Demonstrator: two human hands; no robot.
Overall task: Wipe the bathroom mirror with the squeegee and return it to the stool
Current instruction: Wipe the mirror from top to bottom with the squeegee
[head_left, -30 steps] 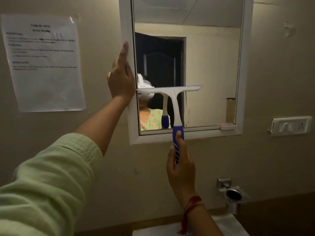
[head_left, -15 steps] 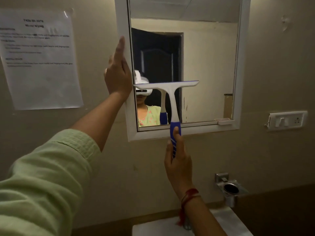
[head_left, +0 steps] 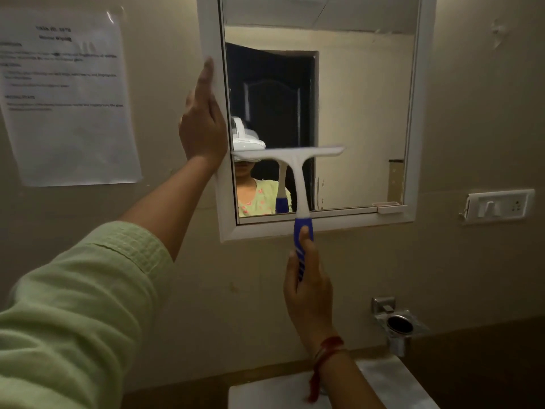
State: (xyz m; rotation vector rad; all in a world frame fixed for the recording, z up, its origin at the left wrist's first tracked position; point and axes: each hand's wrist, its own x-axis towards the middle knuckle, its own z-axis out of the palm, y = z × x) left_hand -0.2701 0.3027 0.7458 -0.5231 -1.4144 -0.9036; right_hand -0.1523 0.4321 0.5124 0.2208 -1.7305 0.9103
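Observation:
A white-framed bathroom mirror [head_left: 362, 113] hangs on the beige wall. My right hand [head_left: 308, 287] grips the blue handle of a white squeegee [head_left: 298, 172], held upright with its blade lying across the lower left part of the glass. My left hand [head_left: 203, 125] rests flat against the mirror frame's left edge, fingers straight and together, holding nothing. The stool is out of sight.
A printed paper sheet [head_left: 67, 95] is taped to the wall at the left. A switch plate [head_left: 498, 205] sits to the right of the mirror. A metal holder [head_left: 398, 323] juts from the wall at lower right, above a white basin [head_left: 265, 394].
The squeegee and right hand sit slightly higher against the mirror than a second ago. The left hand stays on the frame's left edge.

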